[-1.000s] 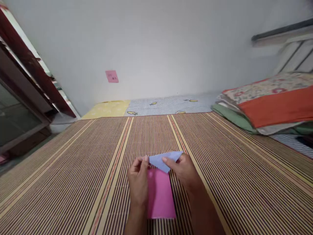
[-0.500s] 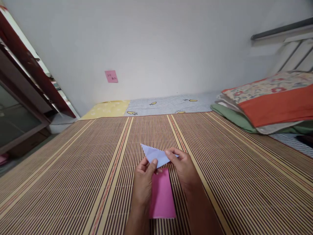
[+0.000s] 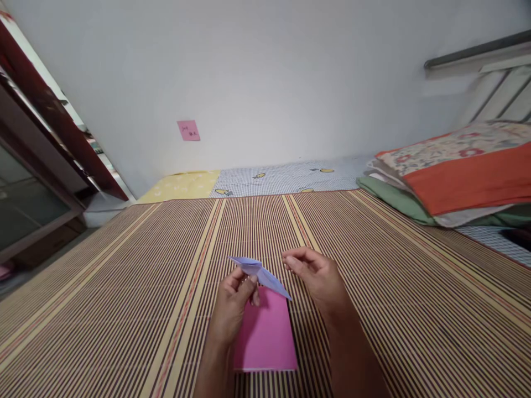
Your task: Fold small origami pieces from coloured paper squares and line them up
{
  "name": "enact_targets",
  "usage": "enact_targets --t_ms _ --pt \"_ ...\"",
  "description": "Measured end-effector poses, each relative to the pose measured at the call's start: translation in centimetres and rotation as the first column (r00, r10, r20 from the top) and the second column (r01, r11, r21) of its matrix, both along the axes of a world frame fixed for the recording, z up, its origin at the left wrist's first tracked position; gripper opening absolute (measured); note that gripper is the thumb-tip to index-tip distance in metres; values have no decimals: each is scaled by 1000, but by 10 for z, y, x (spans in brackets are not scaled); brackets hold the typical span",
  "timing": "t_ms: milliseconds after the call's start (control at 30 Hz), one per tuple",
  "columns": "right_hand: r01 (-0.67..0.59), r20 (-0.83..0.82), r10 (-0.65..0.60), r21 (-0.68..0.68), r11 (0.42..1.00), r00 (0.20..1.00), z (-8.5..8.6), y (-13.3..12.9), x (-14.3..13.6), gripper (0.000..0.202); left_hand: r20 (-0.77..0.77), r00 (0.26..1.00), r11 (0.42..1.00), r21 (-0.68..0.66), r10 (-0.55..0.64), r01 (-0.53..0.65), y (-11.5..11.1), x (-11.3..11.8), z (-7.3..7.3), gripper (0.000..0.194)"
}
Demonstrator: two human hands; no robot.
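The left forearm [image 3: 213, 359] comes up from the near edge of the striped mat [image 3: 145, 276], left of its middle, and leans slightly inward to the left hand [image 3: 233, 298]. That hand is turned with its back mostly toward the camera; its thumb and bent fingers pinch the folded blue paper [image 3: 271, 281] by its lower left part. The paper is held over the middle of the mat, toward the near edge, with one narrow point reaching up toward the mat's far left corner and the other slanting down to the right. A crease runs between its two wings. The right forearm [image 3: 352, 354] rises from the near edge, right of the middle, and slants inward to the left. The right hand [image 3: 321, 279] is free of the blue paper and just beside it, fingers loosely curled, the thumb and forefinger drawn close together and pointing left. Below the blue paper, the pink paper [image 3: 269, 331] lies flat near the middle of the mat's near edge, between the forearms, its upper left part partly covered by the left hand. Along the mat's far edge lie a yellow cloth [image 3: 182, 185] and a checked cloth [image 3: 282, 177]; folded bedding [image 3: 477, 177] rests by the far right corner.
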State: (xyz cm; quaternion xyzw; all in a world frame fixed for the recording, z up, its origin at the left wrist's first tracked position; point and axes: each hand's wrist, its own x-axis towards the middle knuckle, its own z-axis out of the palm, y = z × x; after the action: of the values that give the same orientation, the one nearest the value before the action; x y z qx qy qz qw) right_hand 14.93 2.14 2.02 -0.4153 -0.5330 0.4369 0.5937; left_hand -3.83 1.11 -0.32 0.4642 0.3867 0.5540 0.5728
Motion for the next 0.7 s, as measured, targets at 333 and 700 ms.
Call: enact_targets --t_ms 333,700 --pt "-195 96 195 -13 981 976 12 -9 -10 12 -52 998 999 6 -36 37 -1 2 -1 9" --pt "-217 84 218 -18 976 972 14 -11 -11 9 -124 988 996 -29 -90 87 -4 6 9 15"
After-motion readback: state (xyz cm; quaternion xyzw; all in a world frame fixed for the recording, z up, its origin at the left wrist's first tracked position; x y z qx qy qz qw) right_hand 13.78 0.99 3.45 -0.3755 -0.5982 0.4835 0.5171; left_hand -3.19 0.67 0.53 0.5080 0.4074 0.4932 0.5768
